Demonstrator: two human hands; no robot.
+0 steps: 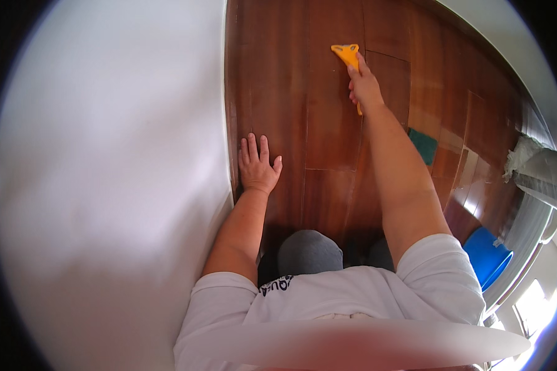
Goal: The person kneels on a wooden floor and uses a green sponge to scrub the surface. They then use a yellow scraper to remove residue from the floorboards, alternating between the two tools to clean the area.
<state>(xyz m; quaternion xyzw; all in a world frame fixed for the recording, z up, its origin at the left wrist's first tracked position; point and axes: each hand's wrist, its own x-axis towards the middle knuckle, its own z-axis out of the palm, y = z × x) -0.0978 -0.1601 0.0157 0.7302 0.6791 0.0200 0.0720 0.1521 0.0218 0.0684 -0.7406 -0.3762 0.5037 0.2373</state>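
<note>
My right hand (365, 86) grips the handle of a yellow scraper (346, 54), reaching far forward over the reddish-brown wooden floor (330, 139). The scraper's wide head points away from me and appears to be at the boards; whether its edge touches them I cannot tell. Flat on the floor close to the white wall rests my left hand (259, 168), empty, with its fingers spread. A green scouring pad (423, 146) lies on the boards to the right of my right forearm.
A white wall (120, 139) runs along my left, meeting the floor at a brown skirting board (230, 116). To the right stands a blue bucket (485, 257). Farther up that side is a grey object with crumpled clear plastic (522, 150). My grey-clad knee (310, 252) is below me.
</note>
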